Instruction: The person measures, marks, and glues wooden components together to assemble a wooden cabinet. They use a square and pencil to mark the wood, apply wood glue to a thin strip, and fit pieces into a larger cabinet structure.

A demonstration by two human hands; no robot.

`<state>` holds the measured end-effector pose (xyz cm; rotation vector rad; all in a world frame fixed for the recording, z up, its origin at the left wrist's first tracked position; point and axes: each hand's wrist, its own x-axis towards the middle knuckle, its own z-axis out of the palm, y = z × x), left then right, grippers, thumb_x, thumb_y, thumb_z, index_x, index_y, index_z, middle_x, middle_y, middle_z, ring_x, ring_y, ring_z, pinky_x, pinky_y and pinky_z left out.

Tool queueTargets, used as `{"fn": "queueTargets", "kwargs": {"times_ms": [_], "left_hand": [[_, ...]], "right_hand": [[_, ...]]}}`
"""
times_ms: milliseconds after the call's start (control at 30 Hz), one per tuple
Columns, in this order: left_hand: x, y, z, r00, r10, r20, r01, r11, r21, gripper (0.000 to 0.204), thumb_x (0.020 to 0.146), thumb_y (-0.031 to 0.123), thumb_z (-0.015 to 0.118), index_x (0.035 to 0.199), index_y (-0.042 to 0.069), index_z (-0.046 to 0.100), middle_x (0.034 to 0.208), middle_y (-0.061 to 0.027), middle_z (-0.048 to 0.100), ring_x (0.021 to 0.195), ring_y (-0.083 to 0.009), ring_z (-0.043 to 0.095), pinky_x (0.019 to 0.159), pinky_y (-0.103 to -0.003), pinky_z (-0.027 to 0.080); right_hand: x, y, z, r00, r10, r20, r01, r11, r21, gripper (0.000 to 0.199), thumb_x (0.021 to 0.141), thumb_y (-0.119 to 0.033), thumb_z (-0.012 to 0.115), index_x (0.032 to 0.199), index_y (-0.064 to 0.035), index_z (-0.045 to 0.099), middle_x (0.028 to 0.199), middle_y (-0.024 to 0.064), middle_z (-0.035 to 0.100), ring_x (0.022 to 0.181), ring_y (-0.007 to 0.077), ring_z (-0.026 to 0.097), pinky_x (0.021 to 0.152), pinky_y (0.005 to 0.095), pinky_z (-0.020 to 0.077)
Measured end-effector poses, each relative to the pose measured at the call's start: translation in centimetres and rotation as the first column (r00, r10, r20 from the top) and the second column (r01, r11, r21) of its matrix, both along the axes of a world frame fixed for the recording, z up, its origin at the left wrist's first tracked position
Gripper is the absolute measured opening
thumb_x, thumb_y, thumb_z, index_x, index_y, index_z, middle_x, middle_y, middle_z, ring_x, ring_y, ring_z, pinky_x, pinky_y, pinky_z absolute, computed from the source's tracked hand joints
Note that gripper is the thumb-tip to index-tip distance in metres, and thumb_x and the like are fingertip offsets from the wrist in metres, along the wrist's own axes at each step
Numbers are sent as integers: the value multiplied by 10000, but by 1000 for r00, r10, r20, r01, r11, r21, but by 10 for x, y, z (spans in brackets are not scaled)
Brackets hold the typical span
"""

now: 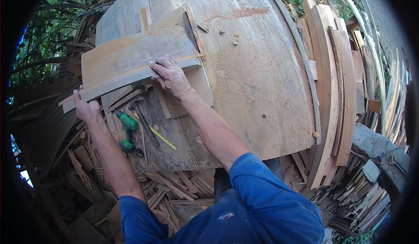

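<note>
A long grey wooden strip (135,77) lies along the near edge of a wide sawdust-covered board (139,47), with a thin paler strip (200,55) beside it. My left hand (88,109) grips the grey strip near its left end, thumb up over the top and the other fingers mostly hidden. Closer to the strip's right end, my right hand (171,78) is closed over it, fingers curled across the top edge. Both hands are dusty. Below them on the worktable (248,82) lie a green cordless drill (128,124), a hammer (148,124) and a yellow tape measure blade (163,138).
Another flat board (198,89) sits partly under the wide one. Small wood chips (235,42) and sawdust lie on the tabletop. Long planks (325,86) lean at the table's right side, near a concrete ledge (375,148). Scrap wood (179,187) covers the ground below.
</note>
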<state>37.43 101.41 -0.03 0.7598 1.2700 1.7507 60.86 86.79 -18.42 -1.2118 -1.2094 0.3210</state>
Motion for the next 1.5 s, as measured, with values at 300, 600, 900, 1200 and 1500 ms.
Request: {"fn": "queueTargets", "kwargs": {"times_ms": [300, 600, 900, 1200, 1500], "left_hand": [[11, 38, -4, 999, -36, -38, 36, 999, 9, 343, 980, 130, 614, 1238, -74, 514, 1101, -158, 640, 1030, -264, 641, 977, -424, 532], [27, 65, -6, 998, 1, -56, 0, 1000, 19, 361, 974, 115, 612, 1248, -91, 499, 1111, -178, 638, 1032, -278, 644, 969, -437, 545], [33, 82, -6, 999, -26, -37, 28, 999, 40, 351, 967, 101, 617, 1238, -91, 502, 1124, -192, 628, 1019, -285, 649, 942, -465, 563], [43, 89, -3, 999, -18, -36, 17, 1000, -9, 349, 973, 115, 615, 1243, -75, 504, 1157, -172, 646, 1056, -271, 640, 983, -431, 533], [36, 91, -4, 998, -9, -58, 11, 999, 31, 324, 964, 92, 616, 1207, -96, 513, 1089, -165, 646, 994, -280, 658, 891, -481, 576]], "right_hand": [[12, 40, -4, 999, -32, -6, 33, 999, 35, 468, 752, -168, 773, 1186, -64, 628, 1178, 119, 609, 1124, 339, 556, 1029, 445, 444], [22, 64, -7, 1000, -13, -22, 13, 1000, 8, 447, 743, -164, 770, 1159, -70, 634, 1188, 104, 601, 1153, 330, 538, 1042, 435, 435], [28, 83, -8, 999, -37, 2, 37, 999, 26, 468, 765, -176, 773, 1196, -73, 623, 1178, 121, 611, 1131, 345, 563, 994, 429, 472], [31, 96, -10, 1000, -11, -14, 11, 1000, -13, 448, 766, -163, 770, 1184, -76, 636, 1203, 113, 601, 1179, 335, 543, 1014, 419, 469], [25, 86, -2, 999, -6, -31, 4, 998, -60, 449, 771, -180, 768, 1191, -87, 637, 1192, 115, 599, 1157, 339, 547, 1001, 423, 470]]}}
